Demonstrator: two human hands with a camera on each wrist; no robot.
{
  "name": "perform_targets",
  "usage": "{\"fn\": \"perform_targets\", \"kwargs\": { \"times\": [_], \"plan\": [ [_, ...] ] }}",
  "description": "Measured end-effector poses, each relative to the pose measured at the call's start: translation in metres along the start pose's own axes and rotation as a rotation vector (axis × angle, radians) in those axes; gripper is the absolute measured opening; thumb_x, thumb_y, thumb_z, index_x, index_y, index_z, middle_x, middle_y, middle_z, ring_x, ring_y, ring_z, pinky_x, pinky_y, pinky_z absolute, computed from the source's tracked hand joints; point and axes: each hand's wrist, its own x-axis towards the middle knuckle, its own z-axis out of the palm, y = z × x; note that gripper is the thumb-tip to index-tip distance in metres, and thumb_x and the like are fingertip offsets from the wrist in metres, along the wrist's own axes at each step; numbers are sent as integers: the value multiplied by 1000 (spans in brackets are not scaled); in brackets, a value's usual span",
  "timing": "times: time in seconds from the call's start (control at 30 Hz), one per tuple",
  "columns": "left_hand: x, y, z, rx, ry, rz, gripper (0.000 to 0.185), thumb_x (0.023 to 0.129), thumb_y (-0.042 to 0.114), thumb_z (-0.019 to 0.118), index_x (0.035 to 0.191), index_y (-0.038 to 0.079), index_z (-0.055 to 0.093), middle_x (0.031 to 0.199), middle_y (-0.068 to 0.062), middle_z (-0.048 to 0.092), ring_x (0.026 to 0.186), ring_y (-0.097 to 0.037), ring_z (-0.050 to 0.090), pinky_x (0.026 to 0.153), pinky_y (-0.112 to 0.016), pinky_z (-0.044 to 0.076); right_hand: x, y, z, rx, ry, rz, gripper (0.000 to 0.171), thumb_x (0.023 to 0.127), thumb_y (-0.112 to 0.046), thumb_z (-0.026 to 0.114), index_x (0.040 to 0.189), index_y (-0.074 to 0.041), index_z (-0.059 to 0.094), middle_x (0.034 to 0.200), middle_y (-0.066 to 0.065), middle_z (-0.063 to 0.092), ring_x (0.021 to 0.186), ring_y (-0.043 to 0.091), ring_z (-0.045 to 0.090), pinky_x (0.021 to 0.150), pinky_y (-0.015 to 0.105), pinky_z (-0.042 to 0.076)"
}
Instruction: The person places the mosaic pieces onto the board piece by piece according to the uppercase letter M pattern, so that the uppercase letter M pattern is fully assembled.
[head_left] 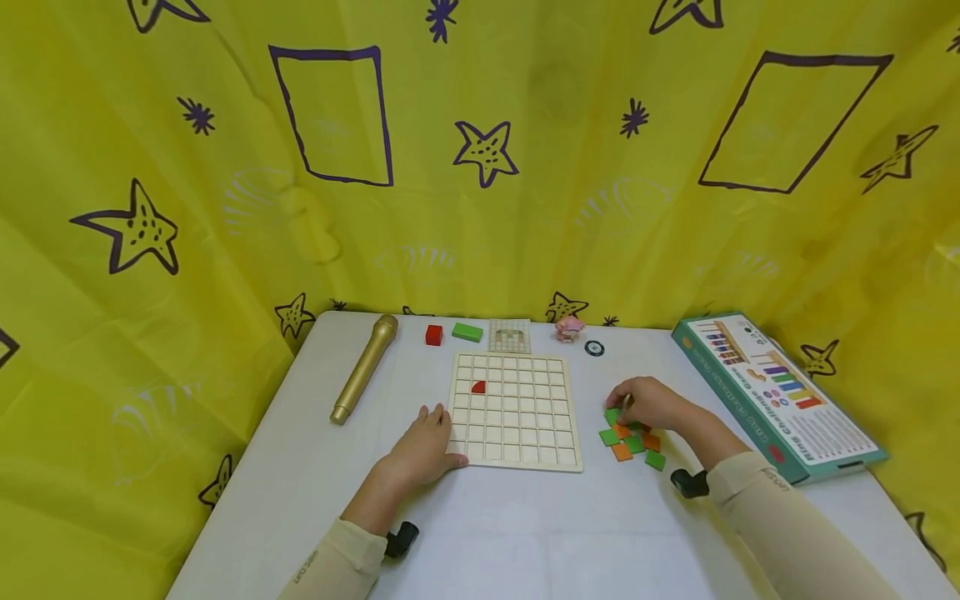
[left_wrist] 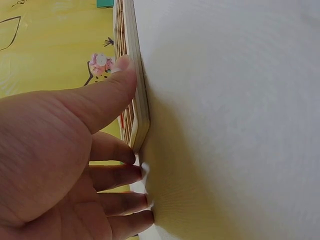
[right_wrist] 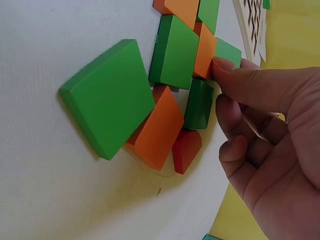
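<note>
A pale wooden grid board (head_left: 517,408) lies flat on the white table, with one red quarter-round piece (head_left: 479,387) in an upper-left square. My left hand (head_left: 422,446) rests at the board's near left corner; its thumb (left_wrist: 112,92) touches the board's edge and the other fingers reach down to the tabletop. Right of the board, my right hand (head_left: 651,402) is over a loose pile of green and orange square tiles (head_left: 634,444). Thumb and forefinger pinch a green tile (right_wrist: 228,52) at the pile's far side. A red piece (right_wrist: 187,151) lies among the tiles.
Behind the board are a small patterned card (head_left: 509,336), a green block (head_left: 467,332), a red block (head_left: 433,335), a pink figurine (head_left: 569,328) and a dark round disc (head_left: 594,348). A gold microphone (head_left: 363,371) lies left; a game box (head_left: 780,396) lies right. Yellow curtain surrounds the table.
</note>
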Motion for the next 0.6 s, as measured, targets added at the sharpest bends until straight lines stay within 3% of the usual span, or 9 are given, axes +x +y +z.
{"fn": "perform_targets", "kwargs": {
  "times": [0.37,0.6],
  "plan": [
    [-1,1,2,-2,6,-10,86,90,42,74,145,-14,40,155,-29,35,145,-48,28,116,-51,30,0,5,0,-48,-6,-36,13,92,-7,73,105,-7,73,88,3,63,79,21,54,68,33,51],
    [-1,1,0,2,6,-11,85,90,41,74,145,-15,41,155,-29,35,144,-48,28,116,-50,30,-2,2,-3,-39,-23,-66,11,93,-7,71,104,-9,73,87,2,63,77,20,54,64,33,51]
  ]
}}
